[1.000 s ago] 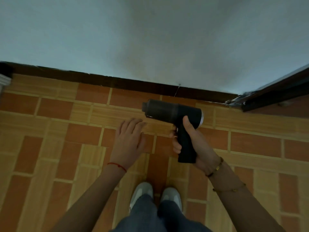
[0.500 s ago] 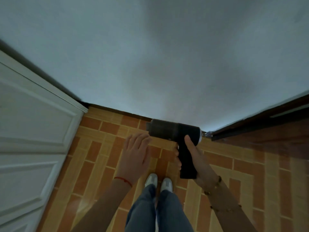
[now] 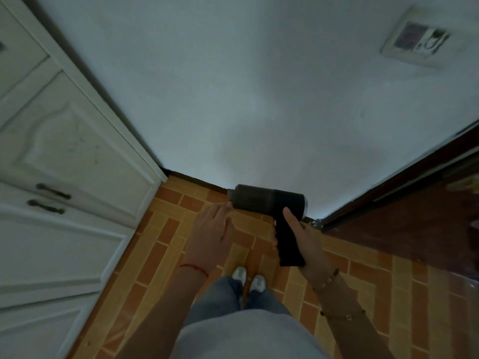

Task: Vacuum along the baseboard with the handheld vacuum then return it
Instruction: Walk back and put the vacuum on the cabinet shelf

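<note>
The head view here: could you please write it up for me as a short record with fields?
vacuum: black handheld vacuum, held in the air, nozzle pointing left
right hand: right hand grips the vacuum's handle
left hand: left hand open, fingers straight, near the nozzle; contact unclear
baseboard: dark baseboard along the foot of the white wall
floor: brick-pattern floor
left side: white cabinet with dark handles
right side: dark door

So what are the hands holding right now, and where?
Right hand grips the vacuum by its handle; left hand holds nothing.
</note>
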A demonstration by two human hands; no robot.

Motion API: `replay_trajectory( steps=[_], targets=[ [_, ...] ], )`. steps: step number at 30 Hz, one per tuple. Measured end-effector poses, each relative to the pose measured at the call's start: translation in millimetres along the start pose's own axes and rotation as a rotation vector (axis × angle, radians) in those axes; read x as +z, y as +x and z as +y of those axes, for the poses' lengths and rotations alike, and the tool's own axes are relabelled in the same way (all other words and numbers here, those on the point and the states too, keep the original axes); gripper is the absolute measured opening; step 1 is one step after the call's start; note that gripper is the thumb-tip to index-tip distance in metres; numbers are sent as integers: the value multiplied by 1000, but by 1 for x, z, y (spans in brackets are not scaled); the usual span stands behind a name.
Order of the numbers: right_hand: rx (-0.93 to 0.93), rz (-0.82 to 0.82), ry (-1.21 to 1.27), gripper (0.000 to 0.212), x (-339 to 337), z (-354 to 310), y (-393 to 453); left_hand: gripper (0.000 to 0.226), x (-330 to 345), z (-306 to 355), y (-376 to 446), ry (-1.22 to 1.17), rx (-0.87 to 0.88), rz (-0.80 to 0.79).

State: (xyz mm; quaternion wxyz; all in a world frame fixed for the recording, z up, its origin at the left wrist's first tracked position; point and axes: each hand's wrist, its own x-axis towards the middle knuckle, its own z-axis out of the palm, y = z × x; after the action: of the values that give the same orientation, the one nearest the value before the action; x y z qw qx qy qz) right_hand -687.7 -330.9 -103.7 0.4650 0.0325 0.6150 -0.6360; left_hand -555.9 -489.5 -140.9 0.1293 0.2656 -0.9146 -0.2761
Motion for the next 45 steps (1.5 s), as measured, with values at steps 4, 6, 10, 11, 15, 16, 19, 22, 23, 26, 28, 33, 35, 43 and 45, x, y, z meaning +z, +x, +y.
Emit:
replay_trajectory(
  steps=[4,6,10,11,15,16,19,22,23,26,28,33,35,43,45],
  targets=[
    [31,-26,6,58,0,9,-12,37,-16,0,-25,-9,-42,49],
    [18,-78,17,50,-1,12,-14,35,-21,-4,-36,1,-79,72],
    [64,-150,-21,48,-1,18,-14,36,-31,-12,-63,39,-176,123],
    [90,-161,-46,54,1,19,-12,36,-34,-14,-71,46,-204,143],
    [167,-235,-158,82,17,20,-9,35,-49,-22,-107,29,-328,213],
    [160,-267,-161,82,24,22,-11,36,-53,-23,-117,33,-354,231],
    [114,-367,-168,66,50,28,-23,33,-67,-26,-150,49,-434,285],
    [87,-458,-237,54,84,40,-41,22,-80,-33,-191,73,-532,352],
    [85,-487,-264,54,96,46,-47,22,-84,-37,-206,74,-565,370],
    [108,-559,-333,59,132,71,-66,21,-96,-51,-255,60,-658,432],
    [142,-602,-360,54,156,95,-80,20,-107,-62,-292,80,-719,477],
    [213,-732,-382,49,224,167,-133,16,-139,-90,-402,119,-868,562],
    [235,-783,-386,46,253,198,-158,15,-155,-102,-448,144,-916,587],
    [296,-906,-474,40,351,288,-240,14,-205,-134,-585,203,-1049,689],
    [292,-929,-495,42,368,299,-251,19,-213,-142,-605,199,-1068,730]
  ],
)
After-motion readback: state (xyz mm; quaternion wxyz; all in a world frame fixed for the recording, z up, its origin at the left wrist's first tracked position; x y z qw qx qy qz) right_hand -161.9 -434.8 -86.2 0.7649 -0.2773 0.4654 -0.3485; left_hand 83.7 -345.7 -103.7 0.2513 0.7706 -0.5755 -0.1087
